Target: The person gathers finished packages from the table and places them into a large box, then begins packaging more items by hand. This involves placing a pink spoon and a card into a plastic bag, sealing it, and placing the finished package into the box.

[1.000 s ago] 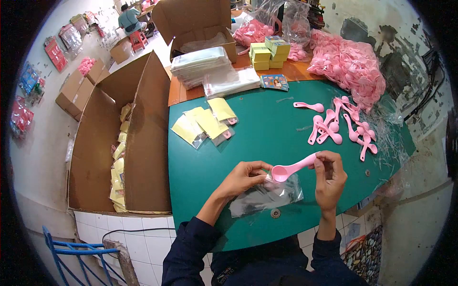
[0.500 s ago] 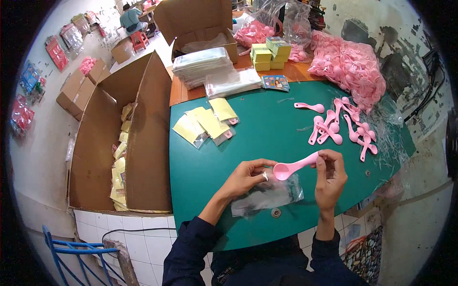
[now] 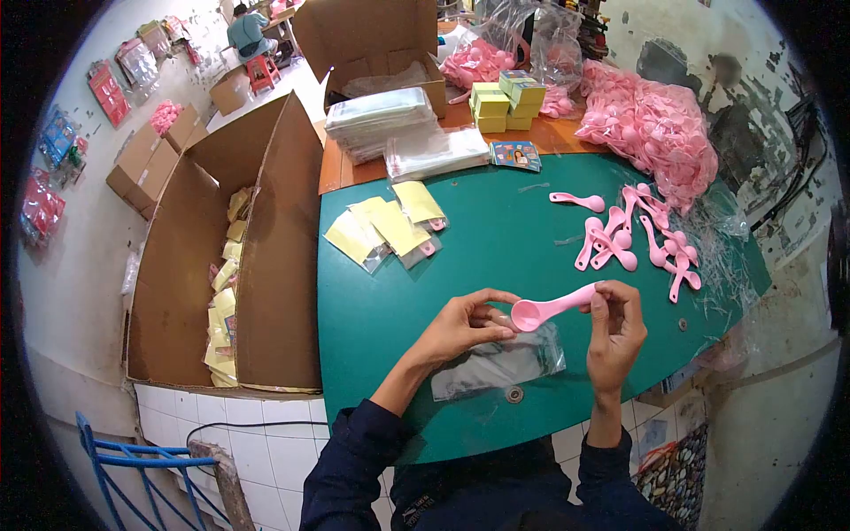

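A pink plastic spoon (image 3: 551, 307) is pinched at the end of its handle by my right hand (image 3: 617, 332), its bowl pointing left. Thumb and fingers of my left hand (image 3: 467, 329) close on the upper edge of a clear plastic bag (image 3: 500, 365), right beside the spoon's bowl. The bag hangs flat and see-through over the green tabletop (image 3: 496, 239). Farther right on the table lies a loose group of pink spoons (image 3: 609, 243). Several filled packets with yellow cards (image 3: 390, 226) rest at the left.
A tall open cardboard box (image 3: 279, 257) with yellow packets inside stands left of the table. Stacks of clear bags (image 3: 381, 119), small yellow card blocks (image 3: 505, 99) and a big bag of pink spoons (image 3: 651, 128) line the back. Far off, a person (image 3: 251, 34) sits on a red stool.
Both hands keep their grips, with the spoon's bowl still at my left fingertips. The whole view has shifted slightly; little else differs.
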The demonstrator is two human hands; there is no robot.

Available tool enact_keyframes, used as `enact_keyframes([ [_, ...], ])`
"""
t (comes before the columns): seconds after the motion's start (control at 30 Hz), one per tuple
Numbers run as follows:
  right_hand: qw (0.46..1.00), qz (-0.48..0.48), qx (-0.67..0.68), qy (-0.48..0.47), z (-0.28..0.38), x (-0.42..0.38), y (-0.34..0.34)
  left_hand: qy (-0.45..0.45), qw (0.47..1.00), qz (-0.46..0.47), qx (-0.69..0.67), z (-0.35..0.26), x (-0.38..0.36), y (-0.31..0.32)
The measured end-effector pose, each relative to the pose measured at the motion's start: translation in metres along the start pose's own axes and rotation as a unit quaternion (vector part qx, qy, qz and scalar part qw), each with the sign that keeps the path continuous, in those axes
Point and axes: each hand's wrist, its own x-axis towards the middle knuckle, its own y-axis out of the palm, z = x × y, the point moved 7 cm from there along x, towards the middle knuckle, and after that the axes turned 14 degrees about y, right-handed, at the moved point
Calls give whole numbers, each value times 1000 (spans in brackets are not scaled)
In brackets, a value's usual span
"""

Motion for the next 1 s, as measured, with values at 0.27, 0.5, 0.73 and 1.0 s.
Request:
enact_keyframes([
  [0.27,999,38,3,22,0,0,5,-12,1000,-1,19,2,0,0],
  [0.5,975,213,-17,60,6,14,32,25,999,-11,-17,-24,11,12],
  [0.73,987,162,-9,-2,53,75,24,13,996,27,88,-69,46,10],
  [1.0,919,358,97,-137,41,134,92,105,993,-60,14,-96,61,-14],
])
